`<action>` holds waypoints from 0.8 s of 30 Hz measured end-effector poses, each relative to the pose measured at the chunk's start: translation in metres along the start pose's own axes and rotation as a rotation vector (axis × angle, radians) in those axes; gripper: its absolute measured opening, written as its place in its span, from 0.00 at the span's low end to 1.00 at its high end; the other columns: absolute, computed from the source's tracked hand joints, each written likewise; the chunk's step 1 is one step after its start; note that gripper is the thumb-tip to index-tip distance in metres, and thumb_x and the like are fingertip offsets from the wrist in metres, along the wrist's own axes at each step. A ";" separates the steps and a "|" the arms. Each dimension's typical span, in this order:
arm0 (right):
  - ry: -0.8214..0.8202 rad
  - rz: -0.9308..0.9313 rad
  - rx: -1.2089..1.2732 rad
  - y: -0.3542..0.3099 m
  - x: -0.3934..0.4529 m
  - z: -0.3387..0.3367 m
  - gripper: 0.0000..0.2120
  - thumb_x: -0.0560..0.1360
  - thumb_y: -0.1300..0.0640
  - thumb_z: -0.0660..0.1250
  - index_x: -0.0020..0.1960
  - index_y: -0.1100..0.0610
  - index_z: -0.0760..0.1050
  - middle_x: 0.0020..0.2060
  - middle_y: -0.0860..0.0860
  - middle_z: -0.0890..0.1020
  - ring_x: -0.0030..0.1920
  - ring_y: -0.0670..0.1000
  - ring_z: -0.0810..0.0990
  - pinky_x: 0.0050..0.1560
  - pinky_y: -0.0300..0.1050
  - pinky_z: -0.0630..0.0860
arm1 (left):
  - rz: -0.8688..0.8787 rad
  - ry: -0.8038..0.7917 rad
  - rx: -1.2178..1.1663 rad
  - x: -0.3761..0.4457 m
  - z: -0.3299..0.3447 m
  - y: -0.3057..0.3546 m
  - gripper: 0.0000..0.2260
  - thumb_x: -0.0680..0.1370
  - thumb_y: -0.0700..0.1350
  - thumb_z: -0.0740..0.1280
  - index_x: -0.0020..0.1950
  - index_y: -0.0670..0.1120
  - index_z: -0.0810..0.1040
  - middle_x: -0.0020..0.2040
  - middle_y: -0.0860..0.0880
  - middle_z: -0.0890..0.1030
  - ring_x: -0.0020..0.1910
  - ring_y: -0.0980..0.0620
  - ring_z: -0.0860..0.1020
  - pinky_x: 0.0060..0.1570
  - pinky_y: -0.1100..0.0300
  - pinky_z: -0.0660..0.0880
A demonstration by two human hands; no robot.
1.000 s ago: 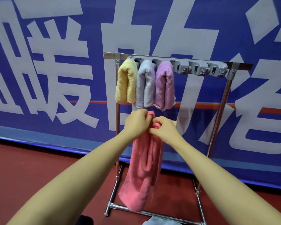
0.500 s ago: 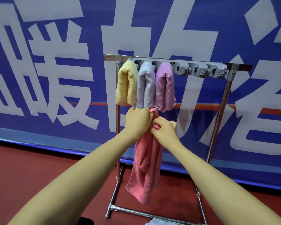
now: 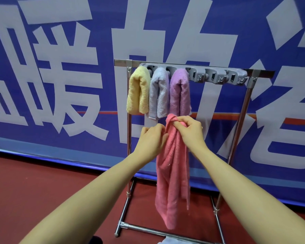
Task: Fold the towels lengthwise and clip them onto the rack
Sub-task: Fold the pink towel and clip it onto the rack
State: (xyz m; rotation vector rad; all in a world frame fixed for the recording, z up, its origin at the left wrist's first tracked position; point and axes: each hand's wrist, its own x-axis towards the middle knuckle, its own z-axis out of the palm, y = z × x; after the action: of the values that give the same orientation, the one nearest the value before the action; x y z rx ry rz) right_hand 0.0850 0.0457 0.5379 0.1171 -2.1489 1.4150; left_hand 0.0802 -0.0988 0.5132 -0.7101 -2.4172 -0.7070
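My right hand (image 3: 190, 132) pinches the pink towel's (image 3: 173, 173) bunched top below the rack (image 3: 245, 110); my left hand (image 3: 152, 140) grips it just beside, fingers curled.

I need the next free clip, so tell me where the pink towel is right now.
In the head view the pink towel hangs centre frame, pinched at its top by the right hand, just below the purple towel on the rack.

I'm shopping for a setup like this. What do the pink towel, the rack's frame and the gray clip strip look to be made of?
Pink towel: soft terry cloth, probably cotton or microfiber; its surface is fuzzy and it drapes limply. Rack frame: polished metal, likely chromed or stainless steel, with mirror-like reflections. Gray clip strip: seemingly molded plastic, matte with rounded shapes.
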 end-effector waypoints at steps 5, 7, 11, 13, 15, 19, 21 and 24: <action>-0.041 0.049 0.039 0.007 0.000 -0.005 0.08 0.68 0.44 0.68 0.45 0.43 0.81 0.41 0.43 0.84 0.50 0.49 0.81 0.61 0.59 0.72 | -0.090 0.014 -0.173 -0.003 -0.005 0.011 0.04 0.81 0.43 0.59 0.52 0.42 0.68 0.44 0.44 0.80 0.47 0.43 0.73 0.53 0.58 0.64; -0.053 0.043 0.036 0.006 -0.001 -0.005 0.07 0.69 0.47 0.69 0.45 0.46 0.82 0.41 0.44 0.84 0.49 0.49 0.81 0.60 0.58 0.73 | -0.056 0.017 -0.158 -0.002 -0.003 0.014 0.08 0.80 0.42 0.60 0.57 0.42 0.67 0.43 0.46 0.81 0.45 0.44 0.74 0.55 0.59 0.63; -0.073 0.042 0.027 0.008 0.000 -0.006 0.09 0.67 0.43 0.67 0.45 0.42 0.81 0.42 0.43 0.84 0.51 0.48 0.81 0.61 0.58 0.73 | -0.038 0.007 -0.074 0.001 0.004 0.013 0.09 0.80 0.40 0.54 0.59 0.46 0.66 0.34 0.51 0.76 0.34 0.54 0.67 0.44 0.59 0.59; -0.069 0.049 -0.003 0.010 0.001 -0.010 0.06 0.67 0.43 0.68 0.43 0.40 0.81 0.42 0.41 0.84 0.53 0.49 0.80 0.62 0.56 0.72 | -0.040 0.011 0.000 0.002 0.003 0.012 0.06 0.81 0.42 0.52 0.56 0.46 0.66 0.37 0.47 0.79 0.37 0.46 0.69 0.41 0.58 0.59; -0.078 0.069 0.017 0.011 0.001 -0.015 0.04 0.70 0.52 0.70 0.40 0.43 0.82 0.40 0.43 0.84 0.49 0.47 0.81 0.59 0.48 0.74 | -0.052 0.037 0.068 0.003 0.000 0.012 0.06 0.80 0.40 0.53 0.56 0.44 0.66 0.34 0.47 0.76 0.38 0.41 0.70 0.38 0.56 0.58; -0.151 0.105 -0.063 0.018 -0.002 -0.026 0.10 0.73 0.66 0.64 0.47 0.53 0.80 0.43 0.48 0.82 0.45 0.50 0.79 0.45 0.39 0.73 | -0.175 0.109 -0.120 0.012 -0.006 0.004 0.07 0.78 0.36 0.54 0.55 0.42 0.67 0.32 0.45 0.73 0.33 0.40 0.72 0.32 0.51 0.65; -0.173 0.081 -0.216 0.023 -0.003 -0.027 0.12 0.75 0.65 0.60 0.52 0.56 0.79 0.49 0.50 0.82 0.51 0.51 0.79 0.50 0.40 0.73 | -0.273 0.124 -0.290 0.015 -0.008 -0.002 0.07 0.77 0.35 0.54 0.50 0.44 0.70 0.32 0.50 0.73 0.31 0.48 0.71 0.30 0.55 0.66; -0.129 0.052 -0.401 0.028 -0.003 -0.030 0.13 0.78 0.62 0.57 0.59 0.58 0.74 0.54 0.54 0.80 0.57 0.55 0.76 0.58 0.48 0.72 | -0.419 0.186 -0.390 0.020 -0.011 -0.012 0.10 0.76 0.35 0.55 0.46 0.45 0.74 0.36 0.53 0.75 0.35 0.51 0.72 0.34 0.58 0.66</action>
State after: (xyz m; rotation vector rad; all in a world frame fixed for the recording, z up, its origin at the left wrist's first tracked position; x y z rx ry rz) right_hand 0.0898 0.0838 0.5221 0.0004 -2.5128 0.9992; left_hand 0.0625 -0.1074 0.5293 -0.2544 -2.2952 -1.3733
